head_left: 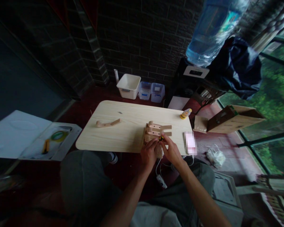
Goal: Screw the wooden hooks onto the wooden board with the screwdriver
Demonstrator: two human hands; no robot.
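Partway imo: brown wooden assembly (pixel 146 135) partly built at the pale wooden table's (pixel 130 126) near edge, left hand (pixel 148 155) clamped on it, right hand (pixel 172 150) pinching black-and-yellow tool (pixel 161 138), curved tan wooden piece (pixel 108 124) loose

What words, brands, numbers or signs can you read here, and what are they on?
None can be read.
Water bottle: green label, too blurred.
Right clear bin: pale label, too small.
Pinkish item on the table: pixelated.
Yellow-black object at the right hand: too small to read.
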